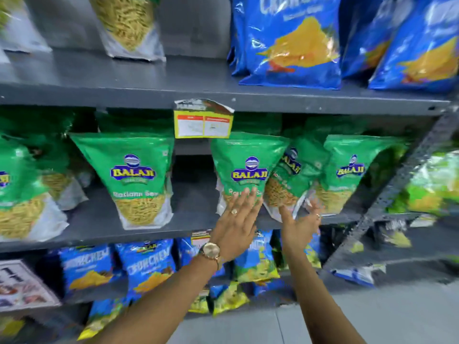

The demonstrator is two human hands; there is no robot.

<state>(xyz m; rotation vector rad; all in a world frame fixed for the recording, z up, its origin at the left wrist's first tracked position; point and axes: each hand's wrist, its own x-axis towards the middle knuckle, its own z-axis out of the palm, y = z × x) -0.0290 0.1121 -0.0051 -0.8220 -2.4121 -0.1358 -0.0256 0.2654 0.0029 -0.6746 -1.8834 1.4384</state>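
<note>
A green snack bag [248, 160] stands upright on the middle shelf [193, 227], right of centre. My left hand [237, 224], with a gold watch and a ring, lies with straight fingers flat against the lower front of that bag. Just right of it a second green bag [288, 180] leans to the left behind the first. My right hand [301, 220] reaches up at that leaning bag's lower right edge with fingers spread and straight; the frame is blurred there, so contact is unclear. A third green bag [347, 170] stands further right.
More green bags [139, 175] stand to the left, with a gap between them and the touched bag. A yellow price tag [203, 120] hangs from the upper shelf edge. Blue snack bags [290, 38] fill the top shelf and the lower shelf [146, 266]. A grey upright post [397, 175] bounds the right side.
</note>
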